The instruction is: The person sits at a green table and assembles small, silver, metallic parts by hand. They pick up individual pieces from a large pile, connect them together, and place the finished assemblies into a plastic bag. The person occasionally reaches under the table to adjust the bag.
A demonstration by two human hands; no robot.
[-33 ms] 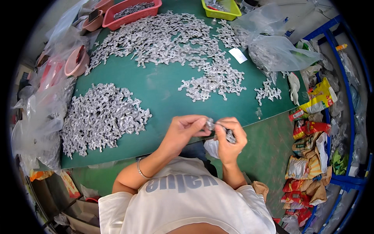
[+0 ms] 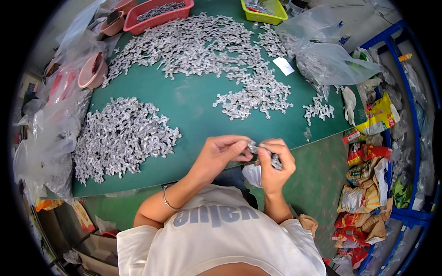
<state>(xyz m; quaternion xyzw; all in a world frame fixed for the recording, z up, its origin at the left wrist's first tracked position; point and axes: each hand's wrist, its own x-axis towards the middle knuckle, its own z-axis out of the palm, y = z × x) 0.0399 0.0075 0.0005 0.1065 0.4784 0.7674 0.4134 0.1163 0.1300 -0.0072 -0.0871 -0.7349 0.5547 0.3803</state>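
Over the near edge of the green table, my left hand point(image 2: 223, 152) pinches a small silver-grey metal part point(image 2: 252, 146) between thumb and fingers. My right hand point(image 2: 278, 169) is closed just beside it, its thumb and forefinger meeting the same part. More grey metal parts point(image 2: 276, 162) show within the curled fingers of my right hand. To the left lies a dense heap of metal parts point(image 2: 124, 138). A wider spread of similar parts point(image 2: 193, 46) covers the far side, trailing toward the middle right. A small cluster of parts point(image 2: 317, 109) rests near the right edge.
A red basket point(image 2: 159, 17) and a yellow-green basket point(image 2: 264, 18) stand at the back. Pink bowls point(image 2: 93, 73) and plastic bags point(image 2: 46, 133) line the left. On the right are a clear bag point(image 2: 331, 64), a white glove point(image 2: 349, 106) and a blue rack point(image 2: 414, 212).
The whole view has shifted slightly. My hands stay together at the metal part, with only a small shift of the fingers and the part.
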